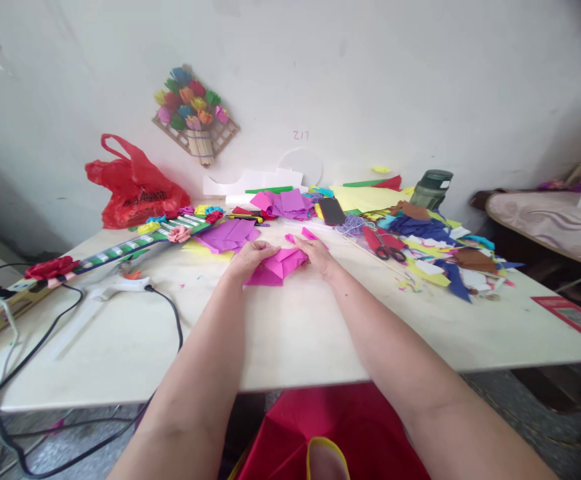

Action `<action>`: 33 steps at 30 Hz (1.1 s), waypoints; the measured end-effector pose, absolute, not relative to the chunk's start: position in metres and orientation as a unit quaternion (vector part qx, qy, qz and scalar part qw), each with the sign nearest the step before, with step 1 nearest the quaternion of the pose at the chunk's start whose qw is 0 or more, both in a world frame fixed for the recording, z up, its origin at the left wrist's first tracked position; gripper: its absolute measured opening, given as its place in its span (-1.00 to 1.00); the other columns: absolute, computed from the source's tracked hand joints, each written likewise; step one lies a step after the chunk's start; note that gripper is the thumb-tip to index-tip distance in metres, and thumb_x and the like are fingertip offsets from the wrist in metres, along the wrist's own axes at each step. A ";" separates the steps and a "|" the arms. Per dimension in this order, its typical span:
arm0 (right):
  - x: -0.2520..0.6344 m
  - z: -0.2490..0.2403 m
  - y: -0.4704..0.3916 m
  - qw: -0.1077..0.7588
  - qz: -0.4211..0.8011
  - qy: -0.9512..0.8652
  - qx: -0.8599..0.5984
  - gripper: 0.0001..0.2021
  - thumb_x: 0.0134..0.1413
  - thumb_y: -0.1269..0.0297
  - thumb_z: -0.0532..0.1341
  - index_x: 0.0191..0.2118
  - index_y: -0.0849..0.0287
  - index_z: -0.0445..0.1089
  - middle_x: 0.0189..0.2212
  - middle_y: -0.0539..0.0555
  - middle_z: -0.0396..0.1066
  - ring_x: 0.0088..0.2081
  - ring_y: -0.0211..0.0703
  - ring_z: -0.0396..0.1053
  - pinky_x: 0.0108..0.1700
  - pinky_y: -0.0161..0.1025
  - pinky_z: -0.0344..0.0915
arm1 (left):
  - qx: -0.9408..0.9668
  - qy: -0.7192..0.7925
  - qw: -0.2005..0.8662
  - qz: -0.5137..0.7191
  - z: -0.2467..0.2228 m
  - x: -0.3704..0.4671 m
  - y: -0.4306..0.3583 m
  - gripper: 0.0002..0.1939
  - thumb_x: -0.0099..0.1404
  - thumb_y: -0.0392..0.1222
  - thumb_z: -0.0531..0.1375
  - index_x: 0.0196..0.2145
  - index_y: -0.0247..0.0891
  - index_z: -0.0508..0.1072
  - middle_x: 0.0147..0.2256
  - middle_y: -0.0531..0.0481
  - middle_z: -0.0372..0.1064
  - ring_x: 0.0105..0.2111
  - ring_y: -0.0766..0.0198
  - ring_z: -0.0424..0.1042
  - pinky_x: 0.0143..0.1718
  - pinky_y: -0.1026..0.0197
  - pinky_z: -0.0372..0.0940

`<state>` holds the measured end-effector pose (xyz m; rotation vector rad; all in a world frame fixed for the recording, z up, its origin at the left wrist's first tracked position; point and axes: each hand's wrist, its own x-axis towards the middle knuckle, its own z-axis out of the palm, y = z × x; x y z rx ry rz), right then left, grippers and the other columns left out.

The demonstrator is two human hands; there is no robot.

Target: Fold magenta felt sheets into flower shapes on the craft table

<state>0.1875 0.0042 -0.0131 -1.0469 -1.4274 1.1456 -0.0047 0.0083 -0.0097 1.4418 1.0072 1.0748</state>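
Note:
Between my two hands, over the middle of the table, is a piece of magenta paper (283,262) with a fold across it. My left hand (253,259) pinches its left edge with thumb and fingers. At its right edge, my right hand (319,257) is closed on the paper, its fingertips partly hidden. Just beyond the right hand lie small pink paper strips (310,234). Another magenta sheet shows under the left part of the held piece. Purple paper sheets (230,235) lie behind my left hand.
At right are scissors (389,252), a phone (331,211), a green bottle (431,189) and heaped paper scraps (420,233). At left are a glue gun (115,287) with a black cord (175,313), a flower-decorated strip (130,248) and a red plastic bag (135,187).

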 end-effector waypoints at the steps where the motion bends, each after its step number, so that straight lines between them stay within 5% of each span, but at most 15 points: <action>1: 0.189 -0.012 0.004 0.492 0.496 -0.576 -0.424 -0.56 -0.10 -0.12 0.21 -0.37 0.22 0.49 -0.68 0.01 0.30 -0.59 -0.19 0.28 -0.53 -0.24 0.22 | 0.594 0.417 0.522 0.449 -0.009 -0.005 0.008 -0.69 -0.05 -0.04 0.36 -0.59 -0.31 0.38 -0.66 0.09 0.23 -0.67 0.46 0.14 -0.64 0.34 -0.05; 11: 0.190 -0.009 0.004 0.481 0.524 -0.576 -0.402 -0.73 -0.26 0.34 0.23 -0.32 0.22 0.53 -0.65 -0.02 0.39 -0.62 -0.26 0.30 -0.56 -0.30 0.25 | 0.555 0.383 0.556 0.486 -0.010 -0.003 0.007 -0.70 -0.08 -0.08 0.38 -0.58 -0.33 0.40 -0.64 0.10 0.24 -0.66 0.48 0.15 -0.63 0.35 -0.03; 26: 0.189 -0.010 0.003 0.512 0.551 -0.552 -0.359 -0.75 -0.30 0.30 0.27 -0.36 0.24 0.54 -0.68 -0.03 0.39 -0.65 -0.29 0.30 -0.55 -0.30 0.30 | 0.551 0.390 0.559 0.480 -0.005 -0.001 0.005 -0.72 -0.12 -0.12 0.38 -0.59 -0.33 0.38 -0.65 0.09 0.25 -0.66 0.46 0.16 -0.61 0.34 -0.02; 33: 0.189 -0.011 0.004 0.501 0.564 -0.534 -0.382 -0.65 -0.15 -0.01 0.28 -0.44 0.23 0.47 -0.70 0.02 0.36 -0.67 -0.27 0.28 -0.64 -0.32 0.23 | 0.610 0.387 0.516 0.460 -0.006 -0.004 0.006 -0.69 -0.03 -0.03 0.35 -0.54 -0.33 0.39 -0.61 0.12 0.26 -0.62 0.46 0.15 -0.56 0.34 0.00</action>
